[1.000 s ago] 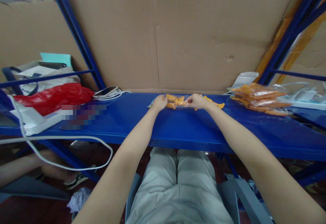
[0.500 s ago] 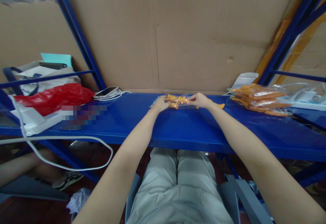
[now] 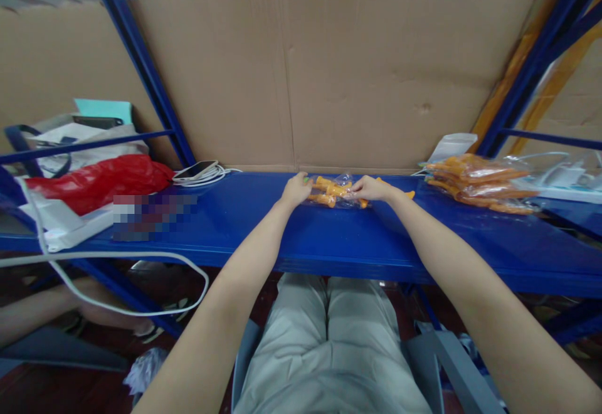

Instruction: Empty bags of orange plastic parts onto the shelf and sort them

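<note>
On the blue shelf lies a clear plastic bag (image 3: 345, 180) with several orange plastic pieces (image 3: 325, 199), which look tube-like with flared ends. My left hand (image 3: 296, 191) has its fingers closed at the bag's left end, where a bit of green shows by the fingertips. At the right end my right hand (image 3: 369, 188) pinches the bag, thumb and fingers together. Another orange piece (image 3: 408, 195) sticks out beyond my right wrist, partly hidden by it. Whether the right fingers also grip a piece inside is not clear.
Filled bags of orange pieces (image 3: 475, 179) are stacked at the right. To the left are a red plastic bag (image 3: 103, 182), a white box (image 3: 78, 232) and a phone (image 3: 196, 170) on a coiled cable. Cardboard (image 3: 357, 75) stands behind the blue shelf (image 3: 235, 219). Another person's leg shows lower left.
My left hand has shifted slightly, and green now shows at its fingertips. The bag and its orange pieces have moved a little towards me. The other person's foot has moved right.
</note>
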{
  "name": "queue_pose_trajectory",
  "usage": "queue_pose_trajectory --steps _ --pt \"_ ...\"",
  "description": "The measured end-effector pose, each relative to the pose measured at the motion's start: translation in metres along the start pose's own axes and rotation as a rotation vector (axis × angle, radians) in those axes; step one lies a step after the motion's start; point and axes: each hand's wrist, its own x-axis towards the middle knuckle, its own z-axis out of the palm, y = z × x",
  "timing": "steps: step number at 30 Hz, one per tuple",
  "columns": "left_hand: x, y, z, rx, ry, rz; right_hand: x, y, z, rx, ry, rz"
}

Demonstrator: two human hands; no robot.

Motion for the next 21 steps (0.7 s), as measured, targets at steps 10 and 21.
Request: queue_pose_trajectory --steps 10,21 --pt "-0.004 0.004 -0.007 0.054 0.099 -0.041 -0.003 -0.017 0.012 0.012 0.021 0.022" --pt "-0.005 0.005 -0.009 0.071 0.099 -0.116 0.000 -0.022 0.012 -0.043 0.026 0.001"
